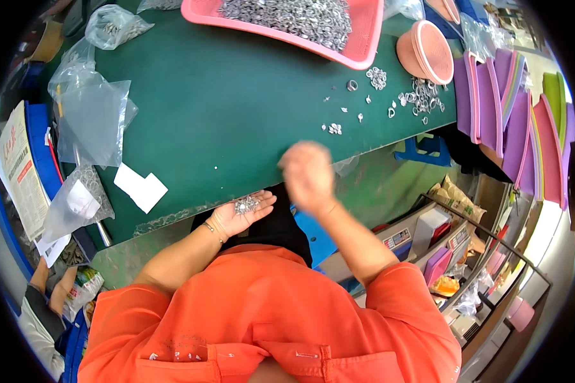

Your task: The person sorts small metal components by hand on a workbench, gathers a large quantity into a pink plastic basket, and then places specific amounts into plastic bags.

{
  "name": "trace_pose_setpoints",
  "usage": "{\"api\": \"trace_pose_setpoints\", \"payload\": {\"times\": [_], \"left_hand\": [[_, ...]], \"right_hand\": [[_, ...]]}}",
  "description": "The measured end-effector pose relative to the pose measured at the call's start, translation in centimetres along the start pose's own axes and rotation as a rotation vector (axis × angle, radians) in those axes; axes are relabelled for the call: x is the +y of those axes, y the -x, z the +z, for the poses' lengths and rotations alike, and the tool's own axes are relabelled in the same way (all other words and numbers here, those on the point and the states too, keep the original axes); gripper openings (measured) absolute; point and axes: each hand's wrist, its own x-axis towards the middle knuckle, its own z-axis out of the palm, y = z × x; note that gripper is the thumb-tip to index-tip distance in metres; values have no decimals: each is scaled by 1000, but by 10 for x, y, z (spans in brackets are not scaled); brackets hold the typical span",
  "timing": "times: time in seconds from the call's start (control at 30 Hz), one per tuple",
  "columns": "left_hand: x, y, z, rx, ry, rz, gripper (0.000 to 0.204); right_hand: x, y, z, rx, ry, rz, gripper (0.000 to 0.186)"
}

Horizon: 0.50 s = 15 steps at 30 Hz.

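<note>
My left hand (236,217) is palm up by the table's near edge, its fingers stretched out. In the palm it holds a small heap of silvery metal pieces (246,204), too fine to name singly. My right hand (308,172) hovers at the table edge, to the right of the left hand and apart from it. Motion smears its fingers, so I cannot tell what, if anything, is in them. Beyond it on the green table (204,102) lie a few small silvery bits (333,129), a ring-shaped piece (352,85) and a cluster of metal rings (421,96).
A pink tray (366,38) heaped with small metal pieces stands at the back, with stacked pink bowls (421,51) to its right. Clear plastic bags (92,115) and white paper (140,187) lie on the left. Purple foam panels (492,108) stand at the right.
</note>
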Motion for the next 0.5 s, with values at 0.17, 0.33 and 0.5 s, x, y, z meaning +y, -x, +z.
{"api": "trace_pose_setpoints", "payload": {"times": [0.17,0.33,0.5], "left_hand": [[-3,-10,12,82,-46,0,31],[-5,-15,20,79,-109,10,26],[-8,-21,20,121,-125,-43,22]], "right_hand": [[100,-19,-31,648,322,508,30],[98,-31,-26,493,251,459,23],[73,-25,-23,394,-21,376,26]]}}
